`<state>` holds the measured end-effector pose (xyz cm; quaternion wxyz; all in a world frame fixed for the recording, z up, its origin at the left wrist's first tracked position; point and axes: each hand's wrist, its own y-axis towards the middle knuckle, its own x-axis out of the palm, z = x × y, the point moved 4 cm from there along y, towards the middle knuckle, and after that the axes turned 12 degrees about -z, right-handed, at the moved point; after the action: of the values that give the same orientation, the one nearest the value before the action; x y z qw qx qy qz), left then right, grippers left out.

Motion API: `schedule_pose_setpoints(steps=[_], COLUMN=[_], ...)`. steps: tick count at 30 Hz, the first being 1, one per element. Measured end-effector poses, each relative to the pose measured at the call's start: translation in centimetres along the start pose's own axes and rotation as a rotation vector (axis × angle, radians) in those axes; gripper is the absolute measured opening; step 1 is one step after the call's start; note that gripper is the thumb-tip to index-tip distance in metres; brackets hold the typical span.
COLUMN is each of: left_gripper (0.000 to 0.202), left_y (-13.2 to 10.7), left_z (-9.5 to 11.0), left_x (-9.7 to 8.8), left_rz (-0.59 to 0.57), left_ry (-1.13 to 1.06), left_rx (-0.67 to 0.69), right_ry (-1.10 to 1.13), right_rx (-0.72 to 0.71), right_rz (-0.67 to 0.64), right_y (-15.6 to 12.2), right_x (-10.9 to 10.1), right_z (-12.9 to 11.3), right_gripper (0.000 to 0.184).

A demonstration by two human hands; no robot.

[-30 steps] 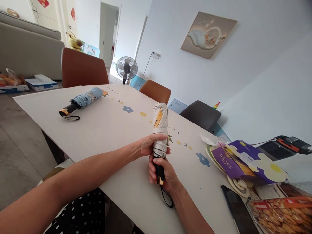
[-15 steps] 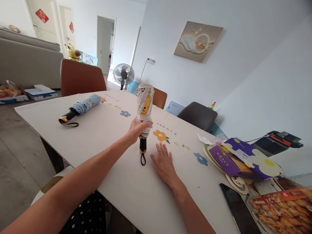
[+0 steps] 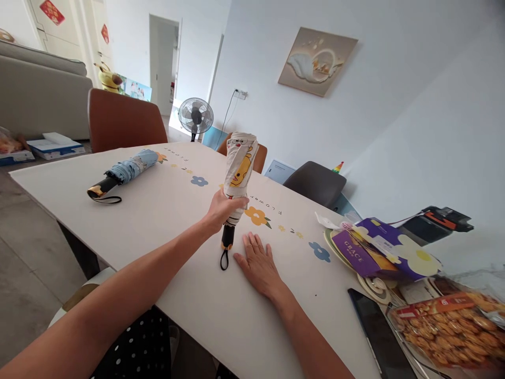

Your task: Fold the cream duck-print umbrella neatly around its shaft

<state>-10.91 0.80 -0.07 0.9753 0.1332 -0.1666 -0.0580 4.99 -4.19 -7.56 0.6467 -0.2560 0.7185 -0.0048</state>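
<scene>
My left hand (image 3: pixel 222 211) is wrapped round a folded cream umbrella (image 3: pixel 239 167) with a yellow duck print. The umbrella is nearly upright above the table, its top leaning a little right. Its black handle and wrist loop point down. Just right of the handle, my right hand (image 3: pixel 258 263) lies palm down on the white tablecloth (image 3: pixel 189 231), fingers stretched out and holding nothing. A second folded umbrella (image 3: pixel 132 167), light blue with a black and gold handle, lies on the table at the left.
At the right edge are a purple box (image 3: pixel 361 250), a dark phone (image 3: pixel 381 329) and a clear pack of cookies (image 3: pixel 450 326). Chairs stand round the table, a brown one (image 3: pixel 124 118) and a dark grey one (image 3: pixel 315 181) among them. A fan (image 3: pixel 196 116) stands beyond.
The cream umbrella's top has tipped slightly to the right, still in my left hand. My right hand stays flat on the cloth. The whole view has shifted a little.
</scene>
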Motion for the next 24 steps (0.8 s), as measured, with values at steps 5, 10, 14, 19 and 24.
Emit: schedule_pose_setpoints(steps=[5, 10, 14, 19, 24], left_gripper=[0.019, 0.020, 0.020, 0.021, 0.018], left_y=[0.2, -0.1, -0.6, -1.6, -2.0], left_z=[-1.7, -3.7, -4.7, -5.3, -6.3], left_x=[0.5, 1.1, 1.8, 3.0, 3.4], left_rz=[-0.207, -0.277, -0.297, -0.305, -0.306], left_ry=[-0.422, -0.724, -0.685, -0.649, -0.659], left_rx=[-0.268, -0.439, -0.498, -0.563, -0.653], right_ry=[0.030, 0.598, 1.153, 1.596, 1.602], right_rx=[-0.093, -0.191, -0.116, -0.210, -0.095], right_rz=[0.019, 0.172, 0.288, 0.013, 0.032], right_y=[-2.0, -4.4, -4.8, -3.7, -2.3], right_x=[0.4, 0.6, -0.3, -1.0, -0.2], right_z=[-1.1, -1.1, -1.1, -4.5, -5.5], right_gripper=[0.070, 0.048, 0.037, 0.033, 0.026])
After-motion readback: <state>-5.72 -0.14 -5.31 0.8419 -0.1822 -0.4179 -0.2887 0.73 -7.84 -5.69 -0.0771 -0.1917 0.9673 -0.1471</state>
